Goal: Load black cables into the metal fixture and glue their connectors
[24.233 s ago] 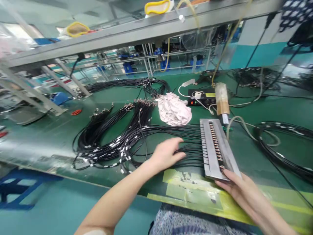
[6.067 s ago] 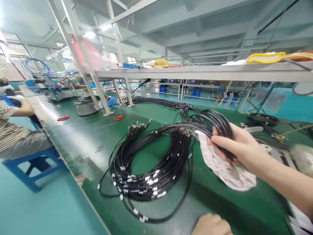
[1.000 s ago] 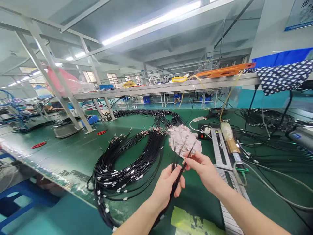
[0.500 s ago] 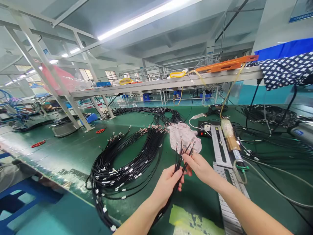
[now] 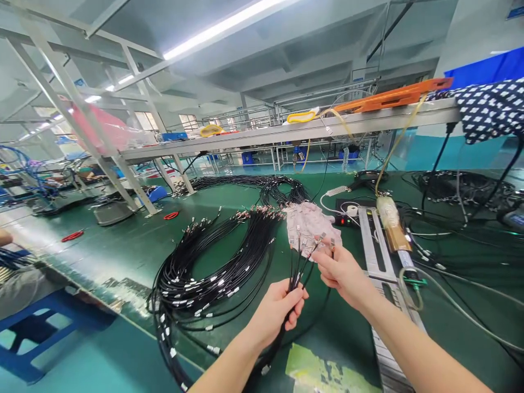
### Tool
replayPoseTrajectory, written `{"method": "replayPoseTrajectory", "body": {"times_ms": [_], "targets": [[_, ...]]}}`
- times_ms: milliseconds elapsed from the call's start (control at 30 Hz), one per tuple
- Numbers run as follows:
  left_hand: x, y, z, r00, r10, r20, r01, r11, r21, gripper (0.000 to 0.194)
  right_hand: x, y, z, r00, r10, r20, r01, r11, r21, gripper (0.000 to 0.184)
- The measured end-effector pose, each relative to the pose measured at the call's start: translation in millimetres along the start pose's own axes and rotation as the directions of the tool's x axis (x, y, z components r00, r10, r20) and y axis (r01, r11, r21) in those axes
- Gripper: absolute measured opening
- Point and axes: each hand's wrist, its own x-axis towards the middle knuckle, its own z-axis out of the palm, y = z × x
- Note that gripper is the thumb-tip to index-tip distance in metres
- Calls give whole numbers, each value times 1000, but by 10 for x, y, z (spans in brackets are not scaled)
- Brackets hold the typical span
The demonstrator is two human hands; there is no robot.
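Note:
My left hand (image 5: 278, 308) is wrapped round a small bunch of black cables (image 5: 293, 268), whose metal-tipped ends fan out above the fist. To its right, my right hand (image 5: 343, 277) pinches a black cable near its end; a metal connector (image 5: 333, 243) pokes up past the fingers. How many cables the right fingers hold is partly hidden. Behind both hands lies a crumpled pale pink cloth (image 5: 307, 221). A large coil of black cables (image 5: 221, 284) with white labels rests on the bench to the left, its copper-coloured ends near the cloth.
A slotted metal fixture (image 5: 374, 245) and a taped tool (image 5: 393, 226) lie on the right of the green bench, near a power strip (image 5: 343, 221). Red scissors (image 5: 72, 236) lie far left. A raised shelf (image 5: 262, 136) crosses behind. A co-worker's arm shows at the left edge.
My right hand has moved right, away from the left hand's bunch, with a cable end between its fingers. My left hand keeps its hold. The view has shifted slightly.

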Motion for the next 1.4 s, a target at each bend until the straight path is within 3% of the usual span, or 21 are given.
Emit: {"method": "replayPoseTrajectory", "body": {"times_ms": [133, 300, 367, 500, 633, 733, 833, 933, 1033, 1133, 1233, 1300, 1400], "targets": [[44, -21, 9, 997, 76, -35, -76, 997, -22, 37, 65, 155, -38, 1000, -7, 4, 7, 1000, -23, 33], [138, -40, -18, 960, 188, -209, -192, 981, -3, 33, 48, 190, -16, 1000, -18, 0, 18, 999, 47, 33], [157, -63, -1, 962, 175, -209, -173, 985, 26, 33, 69, 215, 42, 1000, -10, -19, 10, 999, -34, 34], [167, -81, 6, 971, 149, -186, -148, 989, 21, 36, 144, 293, 117, 991, -121, -56, 103, 962, -255, 35], [171, -23, -108, 945, 213, -248, -220, 976, 1, 35, 153, 260, 77, 988, -145, -48, 130, 963, -235, 37], [153, 17, -167, 958, 200, -204, -203, 979, 6, 38, 114, 128, 52, 994, -76, -73, 77, 997, -1, 37], [112, 15, -136, 991, 118, -68, -117, 993, 16, 40, 88, -17, 93, 999, 8, -43, 4, 963, 268, 34], [87, -6, -84, 995, 97, 7, -97, 991, 87, 39, 113, -77, 154, 997, -39, -71, 53, 975, 217, 28], [101, -6, -92, 987, 158, -44, -150, 979, 134, 38, 164, -51, 144, 973, -139, -185, 157, 984, 85, 31], [122, 15, -133, 954, 267, -138, -232, 946, 226, 35, 182, -17, 90, 987, -113, -117, 128, 984, 126, 36], [128, 36, -124, 952, 291, -99, -240, 905, 353, 32, 162, -10, 106, 999, -32, -4, 33, 988, 152, 33], [129, 46, -80, 959, 279, -47, -235, 878, 417, 29, 151, -13, 170, 996, -77, -42, 81, 992, 96, 32], [143, 63, -17, 958, 284, -33, -235, 848, 474, 27, 174, -13, 270, 980, -151, -129, 159, 986, 55, 51]]}}
